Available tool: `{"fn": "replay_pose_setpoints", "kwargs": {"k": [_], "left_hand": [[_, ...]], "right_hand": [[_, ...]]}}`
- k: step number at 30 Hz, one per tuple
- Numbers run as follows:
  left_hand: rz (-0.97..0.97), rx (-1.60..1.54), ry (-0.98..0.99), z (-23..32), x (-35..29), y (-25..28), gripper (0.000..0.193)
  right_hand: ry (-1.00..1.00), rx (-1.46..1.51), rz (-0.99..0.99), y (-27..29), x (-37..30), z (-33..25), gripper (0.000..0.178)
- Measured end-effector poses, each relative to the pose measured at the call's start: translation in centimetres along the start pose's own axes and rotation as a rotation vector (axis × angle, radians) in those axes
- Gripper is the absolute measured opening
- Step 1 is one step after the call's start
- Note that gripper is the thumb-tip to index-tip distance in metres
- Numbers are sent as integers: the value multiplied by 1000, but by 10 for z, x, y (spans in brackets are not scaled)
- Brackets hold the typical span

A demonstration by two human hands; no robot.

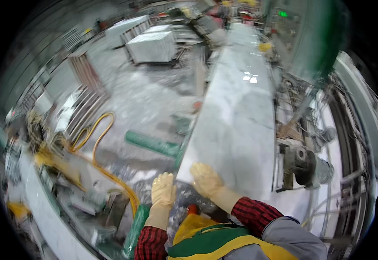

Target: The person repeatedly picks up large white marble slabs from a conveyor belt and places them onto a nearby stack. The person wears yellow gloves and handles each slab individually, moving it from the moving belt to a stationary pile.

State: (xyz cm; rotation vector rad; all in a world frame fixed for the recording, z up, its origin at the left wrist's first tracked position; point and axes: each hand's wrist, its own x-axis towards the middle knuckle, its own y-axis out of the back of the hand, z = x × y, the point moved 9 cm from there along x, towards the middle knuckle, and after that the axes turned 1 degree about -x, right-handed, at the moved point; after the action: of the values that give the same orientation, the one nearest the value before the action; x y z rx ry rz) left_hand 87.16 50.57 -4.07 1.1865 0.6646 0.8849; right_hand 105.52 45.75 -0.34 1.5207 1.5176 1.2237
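Before me stretches a long, pale grey-white polished stone slab (pixel 239 125), wet and shiny at its far part. My right hand (pixel 207 181), in a cream rubber glove, lies on the slab's near left corner with its fingers stretched out. Just left of that corner, my left hand (pixel 163 193) is held in the same kind of glove, fingers extended and nothing in them. Whether the left hand touches anything below it, I cannot tell. Red-and-black checked sleeves show above both gloves, and a green and yellow apron (pixel 210 242) covers my front.
A green roller (pixel 152 144) juts left from the slab's side. Yellow hose (pixel 96 149) loops across the wet floor. A motor (pixel 303 164) and machine parts line the right side. White stone stacks (pixel 152 47) stand far left. Much of the surroundings is blurred.
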Motion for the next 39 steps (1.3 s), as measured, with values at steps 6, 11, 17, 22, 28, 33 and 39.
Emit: {"fn": "replay_pose_setpoints", "kwargs": {"k": [6, 11, 17, 22, 28, 33, 39], "left_hand": [[186, 140, 476, -85, -262, 7, 48], [315, 269, 800, -88, -470, 24, 44], [489, 261, 1200, -77, -664, -13, 46], [409, 167, 1490, -93, -772, -58, 49], [610, 235, 1435, -109, -873, -90, 52], [698, 94, 1564, -128, -962, -91, 65], [827, -2, 1466, -161, -957, -14, 73]], "right_hand": [[92, -76, 16, -28, 24, 6, 38], [246, -96, 147, -52, -5, 25, 57], [206, -128, 47, -55, -34, 60, 58], [128, -153, 35, -48, -70, 110, 57], [-311, -180, 239, -45, -153, 201, 53], [-428, -105, -39, -64, -197, 14, 44], [400, 174, -118, -186, -160, -304, 60]]}}
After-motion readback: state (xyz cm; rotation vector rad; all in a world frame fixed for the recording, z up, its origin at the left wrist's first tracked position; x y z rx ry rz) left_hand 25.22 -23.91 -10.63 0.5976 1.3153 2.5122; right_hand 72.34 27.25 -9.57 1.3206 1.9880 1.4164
